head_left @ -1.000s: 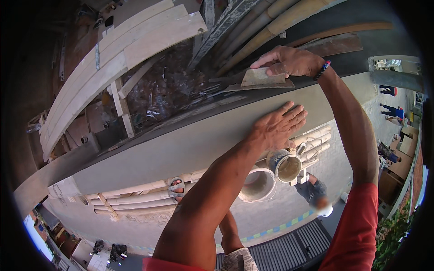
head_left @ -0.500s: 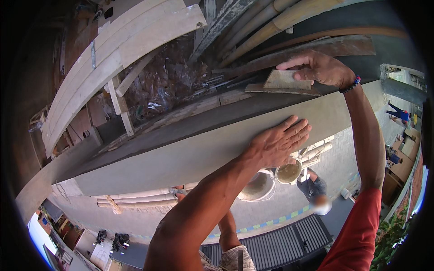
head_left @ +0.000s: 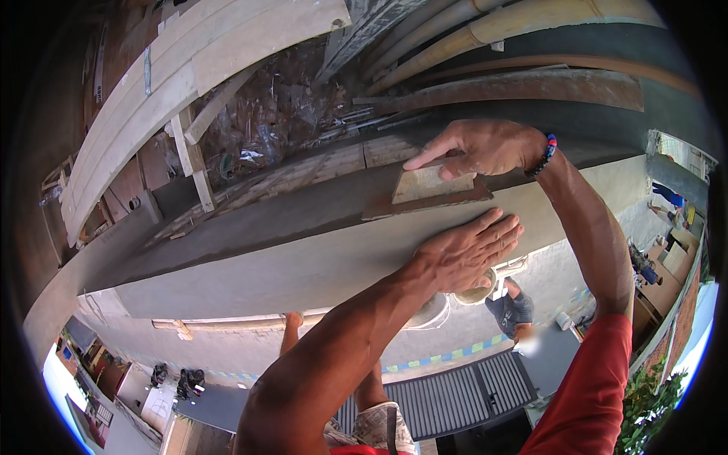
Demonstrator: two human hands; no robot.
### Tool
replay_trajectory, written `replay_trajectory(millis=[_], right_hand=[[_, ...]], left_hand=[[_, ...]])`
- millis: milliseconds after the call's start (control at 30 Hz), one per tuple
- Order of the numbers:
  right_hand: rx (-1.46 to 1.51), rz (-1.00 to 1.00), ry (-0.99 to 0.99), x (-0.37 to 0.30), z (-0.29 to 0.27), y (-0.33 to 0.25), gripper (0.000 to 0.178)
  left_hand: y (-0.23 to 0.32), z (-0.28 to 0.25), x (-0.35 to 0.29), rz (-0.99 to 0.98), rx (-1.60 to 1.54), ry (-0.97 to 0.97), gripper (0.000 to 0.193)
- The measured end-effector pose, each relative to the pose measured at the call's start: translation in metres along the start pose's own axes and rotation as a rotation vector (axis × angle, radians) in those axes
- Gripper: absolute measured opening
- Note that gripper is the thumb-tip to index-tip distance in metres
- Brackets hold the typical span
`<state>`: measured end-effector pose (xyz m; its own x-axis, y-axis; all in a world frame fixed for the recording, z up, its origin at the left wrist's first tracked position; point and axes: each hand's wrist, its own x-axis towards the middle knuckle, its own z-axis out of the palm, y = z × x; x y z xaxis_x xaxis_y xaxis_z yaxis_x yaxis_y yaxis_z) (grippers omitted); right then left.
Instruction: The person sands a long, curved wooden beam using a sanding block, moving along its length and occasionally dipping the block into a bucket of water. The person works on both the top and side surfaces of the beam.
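the float (head_left: pixel 432 187) sits on the ledge (head_left: pixel 265 265), beneath the right hand (head_left: pixel 493 148). the left hand (head_left: pixel 472 246) lies against the ledge's side, buckets (head_left: pixel 434 313) partly behind it.

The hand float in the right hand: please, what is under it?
The hand float is over the grey ledge's dark top, at its near edge. That top shows left of the float; the patch directly beneath is covered and cannot be seen.

The float (head_left: pixel 426 188) looks matt, worn wood; the ledge (head_left: pixel 258 269), smooth matt cement; the poles (head_left: pixel 531 23), smooth bamboo.
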<state>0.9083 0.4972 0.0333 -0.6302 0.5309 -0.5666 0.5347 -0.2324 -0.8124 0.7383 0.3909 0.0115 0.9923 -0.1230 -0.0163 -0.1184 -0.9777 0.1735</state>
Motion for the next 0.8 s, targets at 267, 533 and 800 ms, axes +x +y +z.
replay_trajectory(millis=[267, 533, 800], right_hand=[[0.012, 0.3, -0.073, -0.024, -0.017, 0.029, 0.046], [-0.062, 0.436, 0.146, -0.065, -0.054, 0.058, 0.045], [0.017, -0.008, -0.039, 0.062, -0.013, -0.035, 0.049]], left_hand=[[0.003, 0.006, -0.001, -0.012, -0.01, -0.013, 0.08], [0.006, 0.007, -0.001, -0.045, -0.008, 0.015, 0.081], [0.003, 0.006, -0.004, -0.054, 0.007, 0.022, 0.078]])
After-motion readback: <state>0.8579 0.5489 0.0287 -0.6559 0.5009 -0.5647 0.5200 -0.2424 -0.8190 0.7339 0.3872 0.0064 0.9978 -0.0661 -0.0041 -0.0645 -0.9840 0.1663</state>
